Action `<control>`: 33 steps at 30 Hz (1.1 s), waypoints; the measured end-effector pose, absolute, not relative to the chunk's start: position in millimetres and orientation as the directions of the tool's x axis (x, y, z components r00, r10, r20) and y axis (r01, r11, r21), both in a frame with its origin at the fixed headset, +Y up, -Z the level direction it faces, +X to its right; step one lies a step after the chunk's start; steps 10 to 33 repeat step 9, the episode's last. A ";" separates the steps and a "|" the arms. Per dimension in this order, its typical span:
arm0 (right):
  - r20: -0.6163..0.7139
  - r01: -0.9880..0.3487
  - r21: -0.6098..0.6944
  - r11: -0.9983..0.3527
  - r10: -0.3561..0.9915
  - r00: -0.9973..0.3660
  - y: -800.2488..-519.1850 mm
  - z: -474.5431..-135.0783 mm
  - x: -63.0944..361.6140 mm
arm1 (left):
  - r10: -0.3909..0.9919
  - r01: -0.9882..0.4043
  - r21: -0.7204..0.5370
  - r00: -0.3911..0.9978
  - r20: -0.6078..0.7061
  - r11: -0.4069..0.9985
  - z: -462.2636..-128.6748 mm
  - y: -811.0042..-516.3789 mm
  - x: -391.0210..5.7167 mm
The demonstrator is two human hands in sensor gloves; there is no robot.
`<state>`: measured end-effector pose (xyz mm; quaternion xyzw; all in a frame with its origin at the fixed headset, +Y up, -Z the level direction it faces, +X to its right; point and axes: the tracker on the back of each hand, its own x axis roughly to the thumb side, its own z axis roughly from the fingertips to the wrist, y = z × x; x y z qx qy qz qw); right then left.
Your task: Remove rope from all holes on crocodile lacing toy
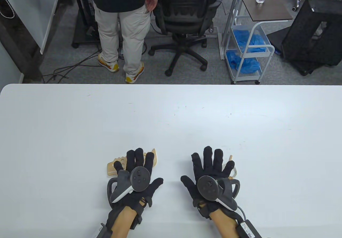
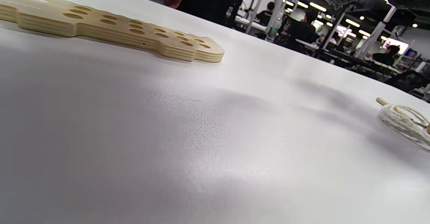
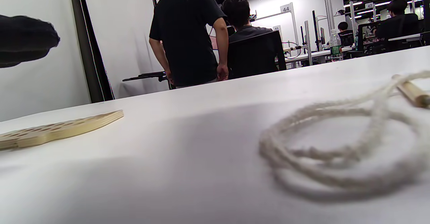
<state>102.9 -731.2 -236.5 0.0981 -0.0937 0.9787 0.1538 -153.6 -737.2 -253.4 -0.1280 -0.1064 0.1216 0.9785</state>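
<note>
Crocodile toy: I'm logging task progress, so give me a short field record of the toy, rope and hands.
toy: flat on the table, visible holes bare
rope: loose coil on the table, apart from the toy, wooden tip at one end
left hand: over the toy, fingers straight, gripping nothing
right hand: over the rope, fingers spread, gripping nothing
progress: rope looks fully out
</note>
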 end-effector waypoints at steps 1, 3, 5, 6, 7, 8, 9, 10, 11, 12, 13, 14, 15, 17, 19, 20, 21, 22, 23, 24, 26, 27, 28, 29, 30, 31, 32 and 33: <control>0.221 -0.322 -0.153 -0.934 0.285 -0.933 -730.9 -236.6 103.1 | 0.268 -0.213 -0.279 0.947 0.178 0.936 -253.4 -736.9 -153.4; 0.220 -0.320 -0.149 -0.936 0.284 -0.933 -731.3 -237.1 102.9 | 0.276 -0.220 -0.279 0.945 0.178 0.935 -253.1 -736.0 -153.4; 0.217 -0.314 -0.141 -0.939 0.280 -0.935 -732.2 -237.8 102.7 | 0.281 -0.225 -0.281 0.943 0.179 0.933 -253.0 -735.4 -153.5; 0.215 -0.311 -0.139 -0.940 0.278 -0.936 -732.5 -238.1 102.8 | 0.287 -0.229 -0.286 0.941 0.178 0.931 -253.6 -735.8 -153.2; 0.214 -0.311 -0.138 -0.940 0.278 -0.936 -732.6 -238.2 103.0 | 0.290 -0.231 -0.293 0.940 0.178 0.928 -254.2 -736.5 -152.9; 0.212 -0.314 -0.139 -0.939 0.281 -0.936 -732.6 -238.4 103.3 | 0.290 -0.228 -0.302 0.941 0.177 0.926 -255.1 -737.8 -152.4; 0.211 -0.317 -0.137 -0.939 0.285 -0.935 -732.6 -238.9 103.5 | 0.287 -0.224 -0.307 0.942 0.176 0.925 -255.4 -738.5 -152.1; 0.211 -0.317 -0.137 -0.939 0.285 -0.935 -732.6 -238.9 103.5 | 0.287 -0.224 -0.307 0.942 0.176 0.925 -255.4 -738.5 -152.1; 0.211 -0.317 -0.137 -0.939 0.285 -0.935 -732.6 -238.9 103.5 | 0.287 -0.224 -0.307 0.942 0.176 0.925 -255.4 -738.5 -152.1; 0.211 -0.317 -0.137 -0.939 0.285 -0.935 -732.6 -238.9 103.5 | 0.287 -0.224 -0.307 0.942 0.176 0.925 -255.4 -738.5 -152.1; 0.211 -0.317 -0.137 -0.939 0.285 -0.935 -732.6 -238.9 103.5 | 0.287 -0.224 -0.307 0.942 0.176 0.925 -255.4 -738.5 -152.1; 0.211 -0.317 -0.137 -0.939 0.285 -0.935 -732.6 -238.9 103.5 | 0.287 -0.224 -0.307 0.942 0.176 0.925 -255.4 -738.5 -152.1; 0.211 -0.317 -0.137 -0.939 0.285 -0.935 -732.6 -238.9 103.5 | 0.287 -0.224 -0.307 0.942 0.176 0.925 -255.4 -738.5 -152.1; 0.211 -0.317 -0.137 -0.939 0.285 -0.935 -732.6 -238.9 103.5 | 0.287 -0.224 -0.307 0.942 0.176 0.925 -255.4 -738.5 -152.1; 0.211 -0.317 -0.137 -0.939 0.285 -0.935 -732.6 -238.9 103.5 | 0.287 -0.224 -0.307 0.942 0.176 0.925 -255.4 -738.5 -152.1; 0.211 -0.317 -0.137 -0.939 0.285 -0.935 -732.6 -238.9 103.5 | 0.287 -0.224 -0.307 0.942 0.176 0.925 -255.4 -738.5 -152.1; 0.211 -0.317 -0.137 -0.939 0.285 -0.935 -732.6 -238.9 103.5 | 0.287 -0.224 -0.307 0.942 0.176 0.925 -255.4 -738.5 -152.1; 0.211 -0.317 -0.137 -0.939 0.285 -0.935 -732.6 -238.9 103.5 | 0.287 -0.224 -0.307 0.942 0.176 0.925 -255.4 -738.5 -152.1; 0.211 -0.317 -0.137 -0.939 0.285 -0.935 -732.6 -238.9 103.5 | 0.287 -0.224 -0.307 0.942 0.176 0.925 -255.4 -738.5 -152.1; 0.211 -0.317 -0.137 -0.939 0.285 -0.935 -732.6 -238.9 103.5 | 0.287 -0.224 -0.307 0.942 0.176 0.925 -255.4 -738.5 -152.1; 0.211 -0.317 -0.137 -0.939 0.285 -0.935 -732.6 -238.9 103.5 | 0.287 -0.224 -0.307 0.942 0.176 0.925 -255.4 -738.5 -152.1; 0.211 -0.317 -0.137 -0.939 0.285 -0.935 -732.6 -238.9 103.5 | 0.287 -0.224 -0.307 0.942 0.176 0.925 -255.4 -738.5 -152.1; 0.211 -0.317 -0.137 -0.939 0.285 -0.935 -732.6 -238.9 103.5 | 0.287 -0.224 -0.307 0.942 0.176 0.925 -255.4 -738.5 -152.1; 0.211 -0.317 -0.137 -0.939 0.285 -0.935 -732.6 -238.9 103.5 | 0.287 -0.224 -0.307 0.942 0.176 0.925 -255.4 -738.5 -152.1; 0.211 -0.317 -0.137 -0.939 0.285 -0.935 -732.6 -238.9 103.5 | 0.287 -0.224 -0.307 0.942 0.176 0.925 -255.4 -738.5 -152.1; 0.211 -0.317 -0.137 -0.939 0.285 -0.935 -732.6 -238.9 103.5 | 0.287 -0.224 -0.307 0.942 0.176 0.925 -255.4 -738.5 -152.1; 0.211 -0.317 -0.137 -0.939 0.285 -0.935 -732.6 -238.9 103.5 | 0.287 -0.224 -0.307 0.942 0.176 0.925 -255.4 -738.5 -152.1; 0.211 -0.317 -0.137 -0.939 0.285 -0.935 -732.6 -238.9 103.5 | 0.287 -0.224 -0.307 0.942 0.176 0.925 -255.4 -738.5 -152.1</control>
